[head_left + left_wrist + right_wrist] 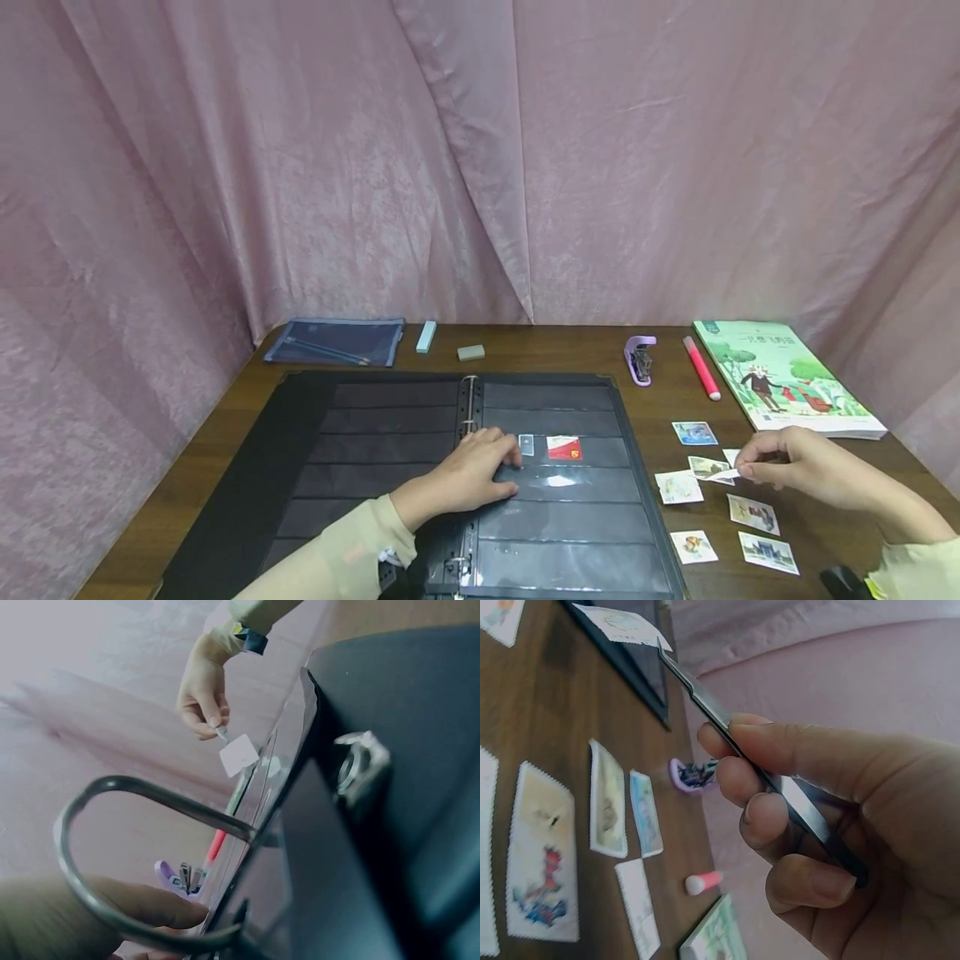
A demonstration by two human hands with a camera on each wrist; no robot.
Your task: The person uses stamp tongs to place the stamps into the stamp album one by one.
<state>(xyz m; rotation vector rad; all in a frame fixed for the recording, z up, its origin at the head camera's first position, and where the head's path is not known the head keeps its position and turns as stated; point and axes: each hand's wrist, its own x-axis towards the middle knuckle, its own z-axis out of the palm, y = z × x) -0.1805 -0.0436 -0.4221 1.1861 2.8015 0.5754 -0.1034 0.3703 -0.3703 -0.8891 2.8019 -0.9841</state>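
My right hand [817, 467] pinches a pair of metal tweezers [716, 712] between thumb and fingers. At the tweezers' tip hangs a stamp [622, 626], raised above several stamps on the table; its pale back [239, 755] shows in the left wrist view. My left hand [468, 473] rests on the open black stamp album [558, 521], near its ring spine, fingers loosely bent and holding nothing. Just beyond those fingertips, a small blue-grey stamp [527, 445] and a red-and-white stamp [564, 447] sit in a strip of the right page.
Loose stamps, such as one with a building [768, 553], lie right of the album. Behind them are a purple stapler-like tool [639, 361], a red marker [702, 368] and a green book [783, 375]. A blue mesh pouch [337, 342] and an eraser [471, 353] lie along the back.
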